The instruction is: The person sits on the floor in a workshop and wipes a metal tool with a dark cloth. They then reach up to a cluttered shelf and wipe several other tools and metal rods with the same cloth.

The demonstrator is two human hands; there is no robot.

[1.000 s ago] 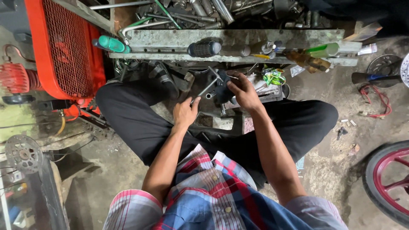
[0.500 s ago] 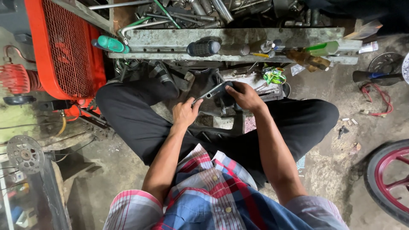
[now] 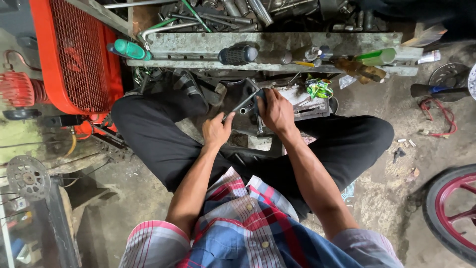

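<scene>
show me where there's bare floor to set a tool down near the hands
Free: concrete floor between the right knee and the red-rimmed wheel; also floor left of the left leg, by the sprocket disc. Crowded: around both hands, left hand, right hand, and the tool rack.

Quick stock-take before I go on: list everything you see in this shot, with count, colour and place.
wrench: one, grey metal, centre, gripped by both hands
dark part: one, black, under the wrench head, pressed by the right hand
shelf: one, grey, across the top
screwdrivers: several, green, black and brown handles, lying along the shelf
rods and pipes: a heap, grey, behind the shelf
machine: one, orange-red with mesh guard, top left
sprocket disc: one, grey, lower left
wheel: one, black tyre and dark red rim, lower right
cable: one, red, floor at right
green wrapper: one, right of the hands
left hand: on the wrench handle
right hand: at the wrench head
</scene>
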